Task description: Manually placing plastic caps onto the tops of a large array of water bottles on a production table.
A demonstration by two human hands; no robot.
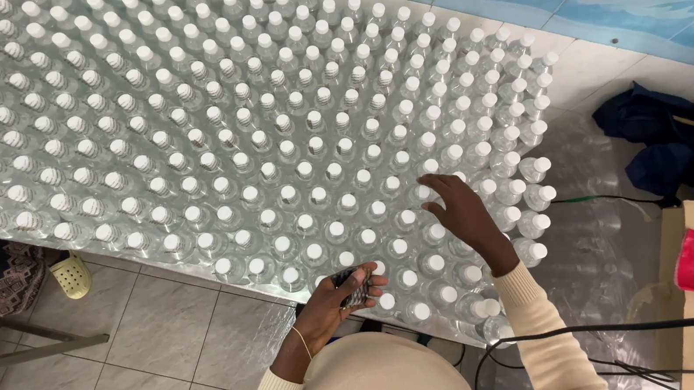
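At lower centre of the frame, left hand (338, 297) curled around a small dark object (353, 286), pinching it at the tabletop (285, 304) edge. Just right and above, right hand (464, 211) spread flat over upright clear bottles (384, 208) with white caps, fingertips pointing left; nearer to these rows than the left hand.
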